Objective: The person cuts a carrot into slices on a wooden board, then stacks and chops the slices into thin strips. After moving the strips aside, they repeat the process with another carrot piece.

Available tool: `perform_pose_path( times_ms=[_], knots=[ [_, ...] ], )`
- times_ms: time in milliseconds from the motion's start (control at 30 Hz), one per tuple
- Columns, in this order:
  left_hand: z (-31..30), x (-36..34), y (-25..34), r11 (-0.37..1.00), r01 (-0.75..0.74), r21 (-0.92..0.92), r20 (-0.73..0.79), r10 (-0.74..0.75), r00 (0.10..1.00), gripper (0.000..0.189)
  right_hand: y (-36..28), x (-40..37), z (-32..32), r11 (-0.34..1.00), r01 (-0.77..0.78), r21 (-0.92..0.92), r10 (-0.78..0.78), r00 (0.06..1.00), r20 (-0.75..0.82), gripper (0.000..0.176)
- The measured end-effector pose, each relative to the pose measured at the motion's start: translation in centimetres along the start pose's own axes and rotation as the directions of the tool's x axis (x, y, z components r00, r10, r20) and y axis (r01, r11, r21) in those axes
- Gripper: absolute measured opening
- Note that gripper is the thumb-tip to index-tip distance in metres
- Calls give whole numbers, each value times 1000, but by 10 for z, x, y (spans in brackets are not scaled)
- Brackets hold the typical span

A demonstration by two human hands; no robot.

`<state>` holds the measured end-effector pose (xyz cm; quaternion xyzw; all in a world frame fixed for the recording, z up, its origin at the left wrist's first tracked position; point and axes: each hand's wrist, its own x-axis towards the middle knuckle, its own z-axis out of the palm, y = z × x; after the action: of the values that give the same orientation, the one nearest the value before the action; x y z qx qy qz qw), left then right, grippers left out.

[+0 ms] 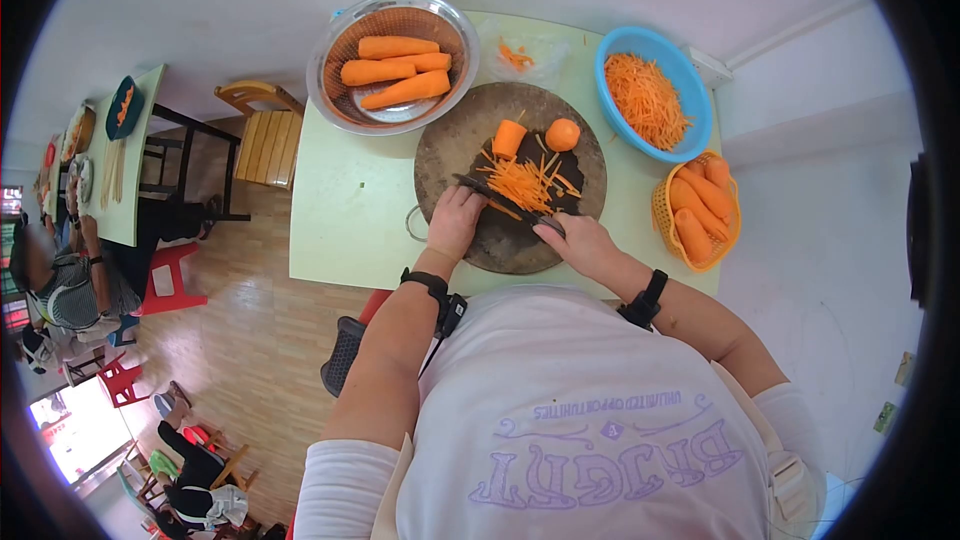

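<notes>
My right hand point(583, 243) is closed round the handle of a dark kitchen knife point(480, 186), whose blade points left across a round wooden chopping board point(455, 130). Beside the blade's far end is my left hand point(456, 221), its fingers curled together; what lies under them is hidden. Shredded carrot point(523, 183) is heaped against the far side of the blade. Behind the heap, a cut carrot chunk point(508, 139) and a rounder carrot piece point(563, 135) rest on the board.
A metal bowl point(322, 90) with several peeled carrots stands back left. At right are a blue basin point(612, 40) of shredded carrot and a yellow basket point(663, 210) of carrots. A plastic bag point(545, 62) lies behind the board. People sit farther left near a wooden chair point(268, 145).
</notes>
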<state>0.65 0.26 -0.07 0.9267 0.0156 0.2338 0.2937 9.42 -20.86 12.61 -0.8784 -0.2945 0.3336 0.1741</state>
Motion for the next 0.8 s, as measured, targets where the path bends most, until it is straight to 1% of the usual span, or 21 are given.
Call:
perform_pose_path(
  times_ms=[300, 400, 467, 500, 567, 700, 767, 800],
  knots=[
    [0, 1, 1, 1000, 17, -3, 17, -17, 1000, 8, 10, 12, 14, 1000, 12, -6, -13, 1000, -25, 48],
    [0, 0, 0, 1000, -4, 2, 6, 4, 1000, 9, 7, 13, 8, 1000, -26, 17, 26, 1000, -13, 48],
    [-1, -1, -1, 1000, -9, -2, 17, 9, 1000, 9, 7, 13, 4, 967, -120, 224, 109, 992, 59, 49],
    [0, -1, -2, 1000, -12, -9, 27, 12, 1000, 10, 8, 13, 5, 967, -118, 224, 107, 993, 58, 49],
    [1, -1, -3, 1000, -15, -9, 27, 15, 1000, 10, 12, 11, 9, 977, -56, 205, 63, 998, -28, 49],
    [0, 0, -2, 1000, -16, 10, 28, 15, 999, 9, 8, 2, 4, 990, -31, 137, 36, 999, -32, 49],
    [0, -1, -1, 1000, -12, 1, 18, 12, 1000, 9, 6, 1, 3, 997, -23, 72, 23, 1000, -3, 49],
    [0, 0, -1, 1000, -8, -5, 7, 8, 1000, 8, 6, 1, 3, 997, -24, 73, 24, 1000, -3, 49]
  ],
)
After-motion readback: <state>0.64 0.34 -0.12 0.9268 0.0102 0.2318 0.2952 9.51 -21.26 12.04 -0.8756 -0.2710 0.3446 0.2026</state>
